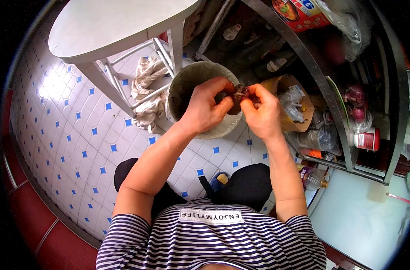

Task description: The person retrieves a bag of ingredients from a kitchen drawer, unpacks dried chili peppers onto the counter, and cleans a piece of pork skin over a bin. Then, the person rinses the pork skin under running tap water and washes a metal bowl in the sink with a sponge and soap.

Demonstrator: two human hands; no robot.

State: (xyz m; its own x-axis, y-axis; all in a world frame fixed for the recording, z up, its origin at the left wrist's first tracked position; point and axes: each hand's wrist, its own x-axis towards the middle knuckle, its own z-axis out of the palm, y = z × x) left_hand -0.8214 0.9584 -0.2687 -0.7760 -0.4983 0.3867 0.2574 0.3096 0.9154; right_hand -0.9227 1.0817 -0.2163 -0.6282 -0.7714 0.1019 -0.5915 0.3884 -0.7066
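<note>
Above the lined waste bin (176, 85), both of my hands meet around a small dark reddish-brown bulb (236, 108), perhaps an onion. Thin, stringy bits stick out at its top. My left hand (208, 105) is closed on the bulb's left side, with thumb and fingers bent round it. From the right, my right hand (262, 110) pinches the stringy end between thumb and fingers. My fingers cover much of the bulb, so its exact kind is hard to make out. Inside, the bin is dark and its contents cannot be made out.
A white stool (124, 27) stands left of the bin, with a crumpled cloth (146, 96) beneath it. To the right are a cardboard box (299, 119), a metal rack (319, 76) and red onions (357, 101) in plastic. A plastic bottle (314, 178) lies near my right forearm.
</note>
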